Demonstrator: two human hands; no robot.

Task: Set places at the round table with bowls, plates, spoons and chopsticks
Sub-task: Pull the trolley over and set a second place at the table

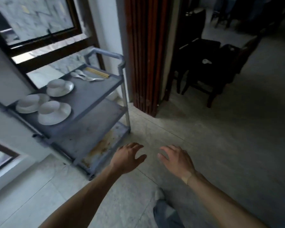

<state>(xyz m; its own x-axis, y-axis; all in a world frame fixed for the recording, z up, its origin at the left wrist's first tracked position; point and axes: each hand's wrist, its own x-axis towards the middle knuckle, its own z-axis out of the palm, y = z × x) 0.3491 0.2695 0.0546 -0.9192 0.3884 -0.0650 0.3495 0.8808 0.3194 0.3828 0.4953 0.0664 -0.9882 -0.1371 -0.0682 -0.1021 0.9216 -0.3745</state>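
Hands (150, 157) hang empty near cart (95, 94) bearing bowls (55, 83).

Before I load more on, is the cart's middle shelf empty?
Seems empty: the visible part of the middle shelf shows bare grey surface; the top shelf hides the rest.

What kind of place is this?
Probably a restaurant's dining area: a grey service cart holding bowls on plates, spoons and chopsticks, with dark dining chairs past a folding partition.
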